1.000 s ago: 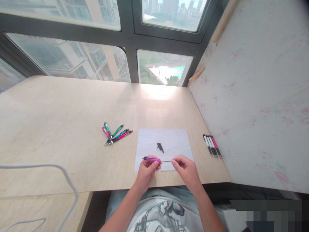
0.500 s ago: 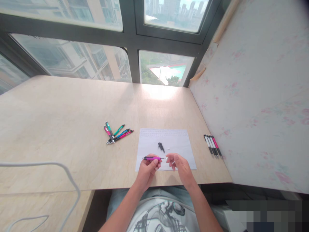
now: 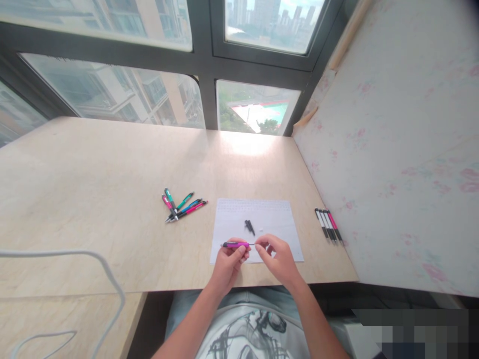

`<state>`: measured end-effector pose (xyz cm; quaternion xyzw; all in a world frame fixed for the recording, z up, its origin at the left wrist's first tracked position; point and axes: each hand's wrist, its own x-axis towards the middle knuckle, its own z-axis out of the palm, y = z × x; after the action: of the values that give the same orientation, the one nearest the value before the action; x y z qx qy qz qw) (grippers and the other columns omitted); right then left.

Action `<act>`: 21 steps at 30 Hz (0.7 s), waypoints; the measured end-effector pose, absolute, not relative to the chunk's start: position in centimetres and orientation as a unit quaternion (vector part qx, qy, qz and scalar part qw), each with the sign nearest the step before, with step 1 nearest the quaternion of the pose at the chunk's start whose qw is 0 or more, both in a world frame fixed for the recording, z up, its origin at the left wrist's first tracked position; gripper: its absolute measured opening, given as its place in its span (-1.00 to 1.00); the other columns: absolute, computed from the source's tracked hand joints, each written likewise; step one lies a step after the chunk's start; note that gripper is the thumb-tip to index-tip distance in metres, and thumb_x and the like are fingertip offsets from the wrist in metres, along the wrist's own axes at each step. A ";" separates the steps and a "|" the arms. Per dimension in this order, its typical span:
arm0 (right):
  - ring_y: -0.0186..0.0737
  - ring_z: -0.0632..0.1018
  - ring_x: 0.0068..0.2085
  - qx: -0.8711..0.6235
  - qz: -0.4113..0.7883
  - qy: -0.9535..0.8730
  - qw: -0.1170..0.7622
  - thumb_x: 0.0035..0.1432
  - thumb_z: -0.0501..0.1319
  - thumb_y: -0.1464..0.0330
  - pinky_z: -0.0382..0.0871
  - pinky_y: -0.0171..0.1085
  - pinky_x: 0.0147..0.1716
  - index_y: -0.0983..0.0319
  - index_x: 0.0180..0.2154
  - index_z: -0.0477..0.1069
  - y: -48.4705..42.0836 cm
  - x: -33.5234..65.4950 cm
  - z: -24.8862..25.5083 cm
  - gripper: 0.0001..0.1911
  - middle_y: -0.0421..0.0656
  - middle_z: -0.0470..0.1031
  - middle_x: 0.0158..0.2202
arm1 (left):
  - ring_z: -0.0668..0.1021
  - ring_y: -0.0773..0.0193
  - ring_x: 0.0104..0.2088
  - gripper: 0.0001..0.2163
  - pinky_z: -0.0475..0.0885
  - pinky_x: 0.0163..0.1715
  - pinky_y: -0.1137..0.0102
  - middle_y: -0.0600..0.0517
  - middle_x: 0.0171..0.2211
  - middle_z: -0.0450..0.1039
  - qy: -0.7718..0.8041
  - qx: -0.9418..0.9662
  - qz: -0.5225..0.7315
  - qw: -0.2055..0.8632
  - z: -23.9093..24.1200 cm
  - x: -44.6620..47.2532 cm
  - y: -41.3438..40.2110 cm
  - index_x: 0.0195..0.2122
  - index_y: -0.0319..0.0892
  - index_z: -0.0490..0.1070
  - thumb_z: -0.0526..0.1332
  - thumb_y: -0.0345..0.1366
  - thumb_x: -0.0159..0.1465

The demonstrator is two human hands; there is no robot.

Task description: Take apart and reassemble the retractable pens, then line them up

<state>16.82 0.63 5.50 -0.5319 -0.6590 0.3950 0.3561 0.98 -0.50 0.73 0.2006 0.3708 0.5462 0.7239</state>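
My left hand (image 3: 229, 263) is closed around a magenta pen barrel (image 3: 234, 245), held level over a white sheet of paper (image 3: 275, 219). My right hand (image 3: 276, 257) pinches the thin refill that sticks out of the barrel's right end (image 3: 252, 244). A small black pen part (image 3: 249, 227) and a tiny white piece (image 3: 261, 230) lie on the paper just beyond my hands.
Several coloured pens (image 3: 182, 206) lie fanned on the pale wooden desk (image 3: 93, 199) to the left. A row of white and pink pens (image 3: 328, 225) lies at the right by a floral panel (image 3: 404, 149). Windows stand behind; a white wire frame (image 3: 108, 279) is at lower left.
My right hand, which held the refill drawn out to the right, moved left toward the barrel; the visible length of refill has shortened. The left hand stayed put.
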 end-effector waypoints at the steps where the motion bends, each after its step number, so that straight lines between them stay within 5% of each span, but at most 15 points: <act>1: -0.28 0.48 -0.39 -0.535 0.390 -0.659 0.355 0.19 0.12 0.30 0.35 -0.33 -0.44 0.20 -0.36 0.45 0.6 16.8 5.4 -0.83 -0.15 0.52 -0.38 | 0.46 0.38 -0.45 -0.84 0.31 -0.44 0.50 0.00 -0.44 0.51 0.372 0.206 0.545 0.723 0.8 1.0 -0.5 -0.31 -0.23 0.49 0.38 -0.32 0.11; 15: -0.24 0.50 -0.40 -0.551 0.421 -0.624 0.360 0.20 0.14 0.26 0.34 -0.33 -0.41 0.22 -0.41 0.44 0.4 18.9 4.2 -0.78 -0.19 0.49 -0.47 | 0.47 0.38 -0.46 -0.81 0.33 -0.43 0.49 0.01 -0.45 0.51 0.392 0.195 0.563 0.701 0.7 1.2 -0.7 -0.30 -0.22 0.50 0.40 -0.30 0.08; 21: -0.16 0.51 -0.37 -0.671 0.299 -0.532 0.421 0.19 0.14 0.16 0.35 -0.27 -0.39 0.24 -0.35 0.43 1.4 22.1 1.5 -0.73 -0.13 0.50 -0.45 | 0.46 0.40 -0.46 -0.82 0.33 -0.46 0.50 0.00 -0.43 0.50 0.392 0.188 0.569 0.698 0.4 1.1 -0.7 -0.29 -0.24 0.49 0.39 -0.32 0.10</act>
<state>22.08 1.35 1.55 -0.6713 -0.5317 0.2991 0.4209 1.15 -0.69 0.38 0.1884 0.3916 0.5690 0.6982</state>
